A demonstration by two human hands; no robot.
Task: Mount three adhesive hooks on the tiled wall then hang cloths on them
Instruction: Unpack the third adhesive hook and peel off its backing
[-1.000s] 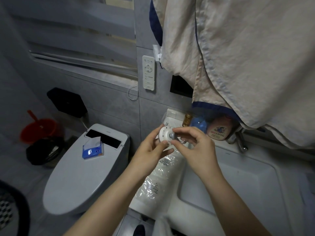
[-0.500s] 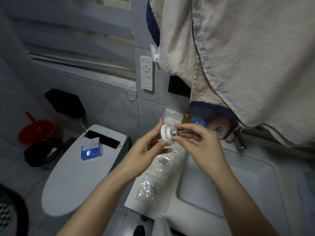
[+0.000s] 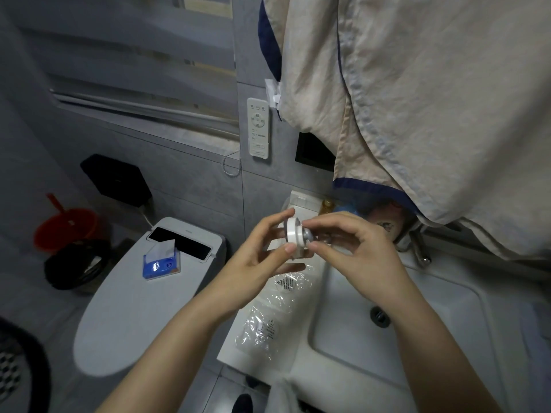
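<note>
The round white adhesive hook is held up between both hands, above the sink. Its disc is pinched on edge by the left hand. The metal peg, pointing right, is pinched by the right hand. The tiled wall lies ahead, beyond both hands.

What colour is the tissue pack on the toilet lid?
Blue, with a white tissue sticking out of the tissue pack; seen in the head view.

Single head-worn wide-angle view, looking forward and steeply down from close above the left hand and right hand, which meet near frame centre, with toilet to their left, basin below-right and tiled wall beyond.
</note>
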